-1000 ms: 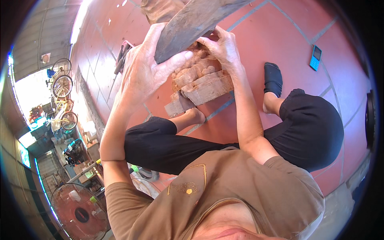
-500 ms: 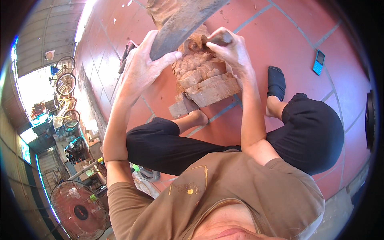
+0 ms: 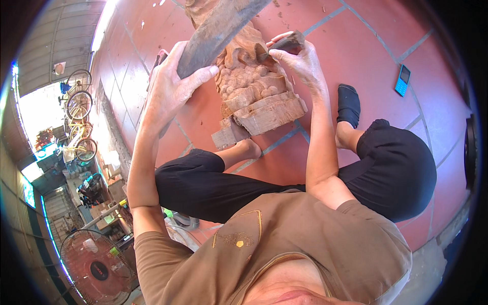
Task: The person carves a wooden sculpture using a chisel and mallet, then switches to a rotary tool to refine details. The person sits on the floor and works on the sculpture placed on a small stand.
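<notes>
Holding a grey board (image 3: 218, 35) in left fingers (image 3: 203, 75), a dark tool (image 3: 291, 43) in right fingers (image 3: 282, 56) by carved wood (image 3: 254, 86).

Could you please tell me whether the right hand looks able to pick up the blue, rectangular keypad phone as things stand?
Probably not as is: the right hand is gripping a dark, stubby object, though nothing seems to stand between it and the blue phone on the red tile floor.

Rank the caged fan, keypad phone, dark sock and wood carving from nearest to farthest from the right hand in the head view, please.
1. Wood carving: just left of the right hand.
2. Dark sock: lower right.
3. Keypad phone: farther right.
4. Caged fan: far lower left.
</notes>
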Motion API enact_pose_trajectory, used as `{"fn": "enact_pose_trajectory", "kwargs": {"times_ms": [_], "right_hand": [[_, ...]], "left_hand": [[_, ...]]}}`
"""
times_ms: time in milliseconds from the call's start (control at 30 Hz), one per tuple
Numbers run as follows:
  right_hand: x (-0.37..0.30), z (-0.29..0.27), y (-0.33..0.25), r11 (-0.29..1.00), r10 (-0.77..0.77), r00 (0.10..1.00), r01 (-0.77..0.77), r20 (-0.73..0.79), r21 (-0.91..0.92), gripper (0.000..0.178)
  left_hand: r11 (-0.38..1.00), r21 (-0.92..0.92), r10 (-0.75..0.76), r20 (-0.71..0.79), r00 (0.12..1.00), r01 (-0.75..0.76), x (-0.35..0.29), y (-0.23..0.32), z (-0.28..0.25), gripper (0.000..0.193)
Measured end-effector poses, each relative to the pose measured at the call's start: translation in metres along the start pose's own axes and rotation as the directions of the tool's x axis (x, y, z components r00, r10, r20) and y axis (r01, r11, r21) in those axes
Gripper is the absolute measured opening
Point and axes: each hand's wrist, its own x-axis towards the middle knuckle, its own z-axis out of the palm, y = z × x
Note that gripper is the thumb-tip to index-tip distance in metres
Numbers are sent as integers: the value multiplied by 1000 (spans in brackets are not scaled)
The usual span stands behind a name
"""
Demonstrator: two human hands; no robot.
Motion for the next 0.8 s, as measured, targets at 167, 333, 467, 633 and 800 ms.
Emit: {"fn": "enact_pose_trajectory", "kwargs": {"times_ms": [167,333,467,633,800], "right_hand": [[1,0,0,994,3,1000,-1,16,-112,20],[0,0,3,997,-26,1000,27,13,-78,19],[-1,12,-9,994,23,998,-18,50,-107,19],[-2,20,-9,980,61,998,-55,27,-192,19],[-1,15,-4,979,-73,996,80,46,-189,21]], "left_hand": [[999,-36,13,11,1000,-13,-8,7,-1,53],[989,-59,137,-26,990,-138,-13,17,0,54],[989,-31,148,47,988,-146,-15,20,13,54],[921,364,71,201,977,-141,3,16,20,52],[942,87,324,27,946,-325,2,16,23,54]]}}
